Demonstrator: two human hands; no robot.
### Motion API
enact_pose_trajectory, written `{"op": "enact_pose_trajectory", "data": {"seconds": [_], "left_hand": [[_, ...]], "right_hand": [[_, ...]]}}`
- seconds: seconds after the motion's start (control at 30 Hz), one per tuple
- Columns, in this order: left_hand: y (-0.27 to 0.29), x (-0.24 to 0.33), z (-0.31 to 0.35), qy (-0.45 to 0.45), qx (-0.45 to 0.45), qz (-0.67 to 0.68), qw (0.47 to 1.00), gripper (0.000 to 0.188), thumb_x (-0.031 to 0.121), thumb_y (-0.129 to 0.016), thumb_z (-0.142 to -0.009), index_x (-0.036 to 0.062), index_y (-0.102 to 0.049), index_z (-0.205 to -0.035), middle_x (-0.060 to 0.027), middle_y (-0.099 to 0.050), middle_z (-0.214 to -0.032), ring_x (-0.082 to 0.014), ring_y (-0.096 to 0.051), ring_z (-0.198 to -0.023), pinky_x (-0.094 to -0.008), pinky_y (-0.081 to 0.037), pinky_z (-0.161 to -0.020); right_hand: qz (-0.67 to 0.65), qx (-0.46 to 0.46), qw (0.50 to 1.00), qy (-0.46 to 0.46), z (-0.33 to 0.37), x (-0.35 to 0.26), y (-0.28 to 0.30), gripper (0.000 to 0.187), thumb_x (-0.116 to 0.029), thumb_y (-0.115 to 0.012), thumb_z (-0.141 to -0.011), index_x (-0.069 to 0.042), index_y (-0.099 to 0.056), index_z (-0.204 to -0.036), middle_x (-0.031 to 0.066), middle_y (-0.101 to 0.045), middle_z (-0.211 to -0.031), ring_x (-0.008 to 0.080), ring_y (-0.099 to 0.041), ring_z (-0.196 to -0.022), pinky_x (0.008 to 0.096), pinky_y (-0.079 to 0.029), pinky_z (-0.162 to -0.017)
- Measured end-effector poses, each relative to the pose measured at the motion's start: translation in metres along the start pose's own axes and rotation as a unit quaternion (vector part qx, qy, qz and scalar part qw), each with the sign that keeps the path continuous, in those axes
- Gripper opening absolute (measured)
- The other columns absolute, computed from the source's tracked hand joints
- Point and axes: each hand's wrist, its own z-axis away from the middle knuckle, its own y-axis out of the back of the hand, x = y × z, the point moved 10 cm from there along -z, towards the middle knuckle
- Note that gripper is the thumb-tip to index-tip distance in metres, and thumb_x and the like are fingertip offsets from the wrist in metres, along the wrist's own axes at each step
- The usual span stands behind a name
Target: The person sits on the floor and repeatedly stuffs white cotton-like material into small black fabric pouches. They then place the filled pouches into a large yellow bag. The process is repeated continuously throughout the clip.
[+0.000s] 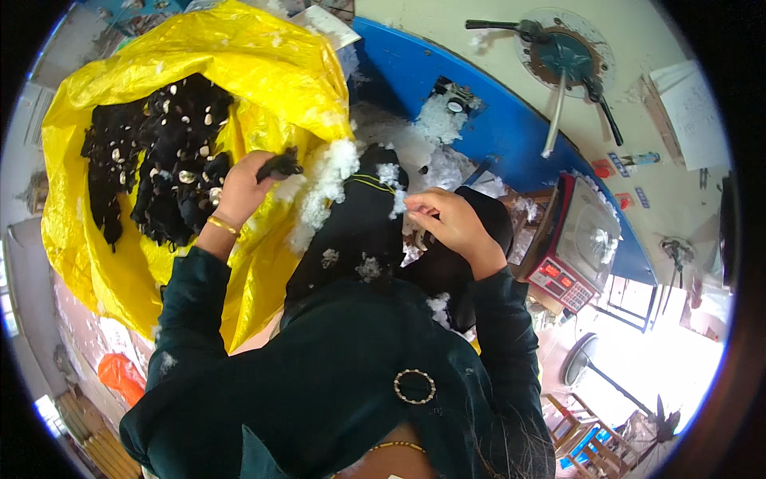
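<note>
Both our arms (195,299) bent forward: over the yellow bag (68,168) our left fingers (257,162) grasped a small black piece (284,164); above our lap (343,243), our right fingers (431,201) pinched white fluff (398,204).

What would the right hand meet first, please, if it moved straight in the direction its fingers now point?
Probably the white stuffing tuft just left of the right hand; depth is unclear, so they may be touching.

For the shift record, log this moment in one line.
left hand: holds small black piece | right hand: fingertips at white fluff | yellow bag: open, black pieces inside
</note>
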Motion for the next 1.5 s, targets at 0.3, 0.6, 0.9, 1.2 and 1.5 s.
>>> {"op": "enact_pose_trajectory", "data": {"seconds": [0.3,0.6,0.9,1.2,1.5], "left_hand": [[-0.084,0.134,-0.040,0.074,-0.027,0.639,0.765,0.025,0.004,-0.060,-0.092,0.0021,-0.058,-0.117,-0.0012,-0.063,-0.101,-0.0097,-0.057,-0.092,-0.0250,-0.047,-0.085],[-0.118,0.225,-0.060,-0.057,-0.032,0.524,0.849,0.082,0.024,-0.075,-0.083,-0.0032,-0.026,-0.142,-0.0126,-0.047,-0.128,-0.0176,-0.045,-0.119,-0.0284,-0.039,-0.098],[-0.179,0.236,-0.063,0.171,-0.232,0.702,0.651,0.039,0.031,-0.049,-0.100,0.0067,-0.051,-0.130,-0.0076,-0.061,-0.117,-0.0171,-0.060,-0.106,-0.0300,-0.051,-0.087],[-0.188,0.284,-0.077,0.205,-0.370,0.688,0.589,0.048,0.045,-0.046,-0.098,0.0087,-0.055,-0.128,-0.0078,-0.062,-0.119,-0.0186,-0.062,-0.107,-0.0315,-0.052,-0.089],[-0.172,0.308,-0.137,0.187,-0.275,0.700,0.632,0.046,0.051,-0.057,-0.091,0.0088,-0.060,-0.108,-0.0057,-0.065,-0.094,-0.0172,-0.066,-0.086,-0.0309,-0.057,-0.068]], "right_hand": [[-0.187,0.095,0.977,-0.035,-0.021,-0.042,0.012,0.046,-0.026,-0.082,-0.074,0.001,-0.059,-0.104,0.0061,-0.064,-0.088,0.0123,-0.059,-0.081,0.0274,-0.049,-0.073],[-0.070,0.318,0.945,0.039,0.016,-0.030,0.066,0.058,-0.007,-0.078,-0.070,0.000,-0.050,-0.120,0.0105,-0.063,-0.094,0.0161,-0.062,-0.086,0.0300,-0.050,-0.072],[0.160,0.177,0.971,0.004,0.043,-0.043,0.067,0.029,-0.021,-0.078,-0.074,-0.002,-0.057,-0.082,0.0065,-0.053,-0.075,0.0146,-0.058,-0.062,0.0291,-0.044,-0.055],[0.213,0.251,0.939,0.100,0.070,-0.069,0.134,0.021,-0.022,-0.072,-0.080,-0.005,-0.061,-0.088,0.0144,-0.064,-0.081,0.0360,-0.062,-0.072,0.0389,-0.048,-0.060],[0.374,0.462,0.803,0.023,0.016,-0.065,0.231,0.026,-0.029,-0.066,-0.077,-0.007,-0.060,-0.064,0.0153,-0.059,-0.067,0.0372,-0.059,-0.066,0.0437,-0.044,-0.054]]}}
